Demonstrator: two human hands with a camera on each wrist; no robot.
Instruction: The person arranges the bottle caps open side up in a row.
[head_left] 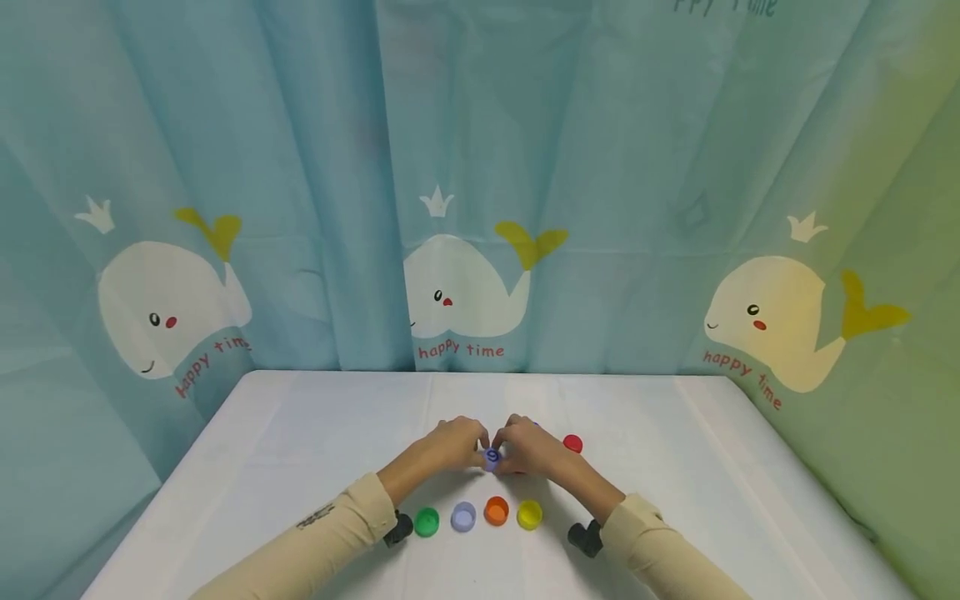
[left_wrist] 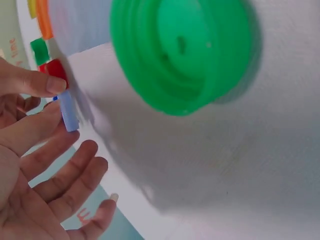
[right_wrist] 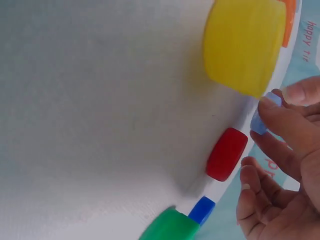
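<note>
White desk (head_left: 660, 475), whale-print curtain (head_left: 330, 167) behind; left hand (head_left: 452, 443) and right hand (head_left: 531, 448) pinch the marked lilac cap (head_left: 492, 459); light, even rim pressure should steady it.

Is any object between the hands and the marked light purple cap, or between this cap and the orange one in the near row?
Nothing visible. The left hand and right hand both pinch the marked light purple cap; from it to the orange cap, the head view shows only white table.
</note>
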